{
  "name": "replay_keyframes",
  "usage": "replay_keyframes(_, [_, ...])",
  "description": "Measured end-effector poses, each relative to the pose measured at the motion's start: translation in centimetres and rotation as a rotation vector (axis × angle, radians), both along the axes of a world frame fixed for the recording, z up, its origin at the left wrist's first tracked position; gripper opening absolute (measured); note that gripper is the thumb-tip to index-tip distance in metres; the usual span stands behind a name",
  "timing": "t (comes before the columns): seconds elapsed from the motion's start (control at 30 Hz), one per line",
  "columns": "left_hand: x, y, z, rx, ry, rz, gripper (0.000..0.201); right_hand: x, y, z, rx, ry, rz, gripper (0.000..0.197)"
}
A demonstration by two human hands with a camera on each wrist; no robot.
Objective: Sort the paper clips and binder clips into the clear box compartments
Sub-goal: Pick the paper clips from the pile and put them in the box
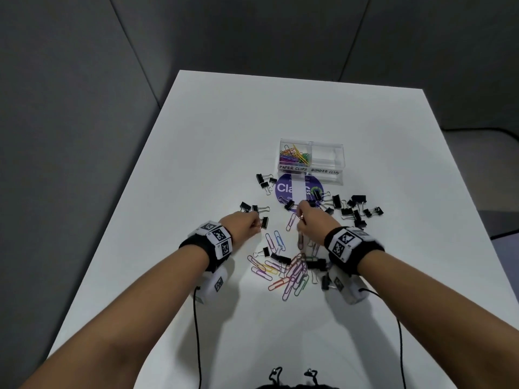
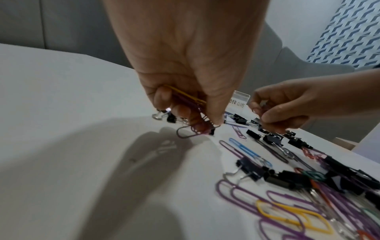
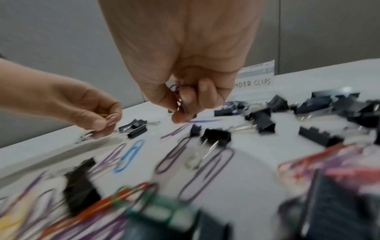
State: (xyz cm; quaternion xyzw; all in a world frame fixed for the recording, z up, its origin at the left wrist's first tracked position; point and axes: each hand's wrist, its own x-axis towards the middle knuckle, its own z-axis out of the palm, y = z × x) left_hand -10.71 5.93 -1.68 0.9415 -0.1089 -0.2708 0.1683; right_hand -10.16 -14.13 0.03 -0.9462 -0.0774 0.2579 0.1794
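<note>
A clear two-part box (image 1: 311, 160) stands mid-table; its left part, labelled PAPER CLIPS, holds coloured paper clips (image 1: 295, 158), and the right part, labelled BINDER CLIPS, looks empty. Loose paper clips (image 1: 292, 272) lie in a heap between my wrists. Black binder clips (image 1: 354, 206) are scattered to the right and left. My left hand (image 1: 254, 223) (image 2: 197, 116) holds several paper clips (image 2: 188, 104), yellow and purple, just above the table. My right hand (image 1: 301, 217) (image 3: 180, 105) pinches a few purple paper clips (image 3: 179, 97) in curled fingers.
A round purple sticker (image 1: 299, 190) lies on the white table (image 1: 252, 113) in front of the box. More binder clips (image 1: 264, 181) sit left of it. Grey wall panels stand behind. Black cords hang off both wrist cameras toward the near edge.
</note>
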Motion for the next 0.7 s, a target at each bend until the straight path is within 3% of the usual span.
replay_keyframes(0.07, [0.2, 0.4, 0.0, 0.003, -0.003, 0.022, 0.027, 1.0, -0.6, 0.5, -0.05, -0.029, 0.01, 0.032])
replay_keyframes(0.13, [0.3, 0.6, 0.0, -0.008, 0.003, 0.028, 0.031, 1.7, -0.8, 0.8, -0.119, -0.015, 0.054, 0.039])
replay_keyframes(0.23, [0.3, 0.5, -0.1, -0.021, 0.028, 0.027, 0.035, 2.0, -0.4, 0.3, -0.169, 0.022, 0.167, 0.036])
replay_keyframes(0.33, [0.2, 0.1, 0.0, -0.033, 0.059, 0.032, 0.03, 1.7, 0.1, -0.4, -0.177, -0.07, 0.302, 0.025])
replay_keyframes(0.43, [0.3, -0.5, 0.1, -0.017, 0.06, 0.005, 0.023, 1.7, 0.5, -0.9, -0.227, -0.101, 0.431, 0.032])
replay_keyframes(0.57, [0.4, -1.4, 0.7, 0.071, 0.028, -0.094, 0.024, 2.1, 0.6, -1.3, -0.292, -0.096, 0.498, 0.021])
replay_keyframes(0.7, [0.6, -2.0, 1.0, 0.147, -0.037, -0.216, 0.033, 2.2, 0.1, -1.8, -0.331, -0.099, 0.552, 0.023])
